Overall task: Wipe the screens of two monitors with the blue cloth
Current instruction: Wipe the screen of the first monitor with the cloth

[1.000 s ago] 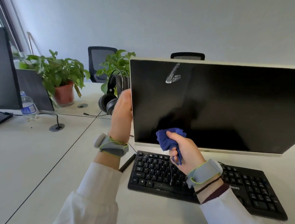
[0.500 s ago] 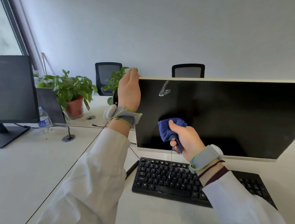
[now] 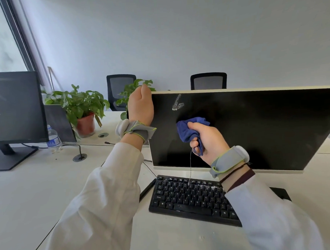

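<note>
A wide monitor (image 3: 255, 128) with a dark screen and a pale frame stands in front of me. A whitish smear (image 3: 177, 104) marks its upper left. My left hand (image 3: 140, 107) grips the monitor's top left corner. My right hand (image 3: 208, 140) holds a bunched blue cloth (image 3: 187, 130) against the screen, just below the smear. A loose thread hangs from the cloth toward the keyboard. A second dark monitor (image 3: 14, 107) stands at the far left on its own stand, with faint streaks on its screen.
A black keyboard (image 3: 184, 199) lies under the near monitor, with a black pen (image 3: 147, 189) to its left. Potted plants (image 3: 78, 107), a water bottle (image 3: 53, 139) and a cable port (image 3: 79, 157) sit at the back left. Two office chairs (image 3: 208, 81) stand behind the desk.
My left hand rose from the monitor's left edge to its top left corner. My right hand lifted the cloth from the screen's lower edge to mid-height. The view tilted up.
</note>
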